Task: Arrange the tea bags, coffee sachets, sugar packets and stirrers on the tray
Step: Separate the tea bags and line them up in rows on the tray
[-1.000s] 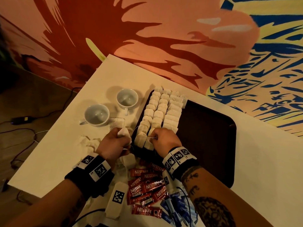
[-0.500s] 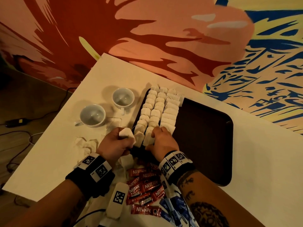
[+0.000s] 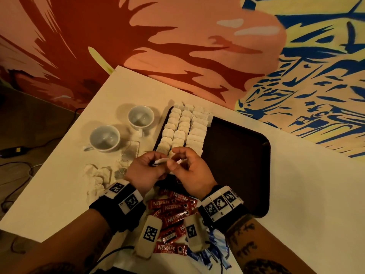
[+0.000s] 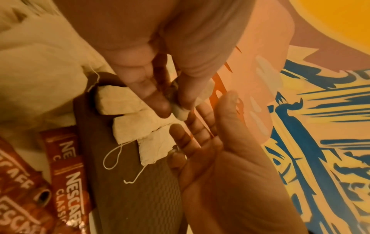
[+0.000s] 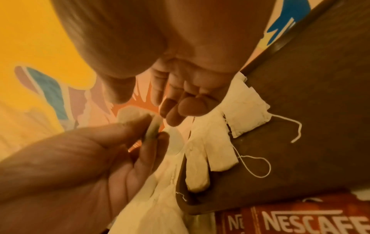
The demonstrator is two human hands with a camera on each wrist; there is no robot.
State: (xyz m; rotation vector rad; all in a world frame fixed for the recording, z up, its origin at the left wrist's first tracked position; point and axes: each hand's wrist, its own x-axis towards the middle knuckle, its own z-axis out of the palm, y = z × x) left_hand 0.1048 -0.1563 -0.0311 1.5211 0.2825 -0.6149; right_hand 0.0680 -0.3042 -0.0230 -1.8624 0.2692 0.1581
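Observation:
A dark brown tray (image 3: 237, 155) lies on the white table, with three neat rows of tea bags (image 3: 183, 131) filling its left part. Both hands hover over the tray's near-left corner. My left hand (image 3: 156, 163) pinches one tea bag (image 3: 161, 161) between thumb and fingers, seen close up in the left wrist view as tea bag (image 4: 181, 110). My right hand (image 3: 177, 159) faces it with loosely bent fingers around the bag's other end, no firm pinch visible. Red coffee sachets (image 3: 173, 208) and blue packets (image 3: 215, 246) lie under my wrists.
Two empty white cups (image 3: 104, 138) (image 3: 140, 117) stand left of the tray. Loose tea bags (image 3: 98, 175) with strings lie on the table by my left wrist. The tray's right half (image 3: 246, 175) is bare. A painted wall runs behind the table; cables lie on the floor at left.
My right hand has lifted off the tea bag rows and come up to meet the left. The left hand has raised its tea bag toward the right hand, above the tray's near corner.

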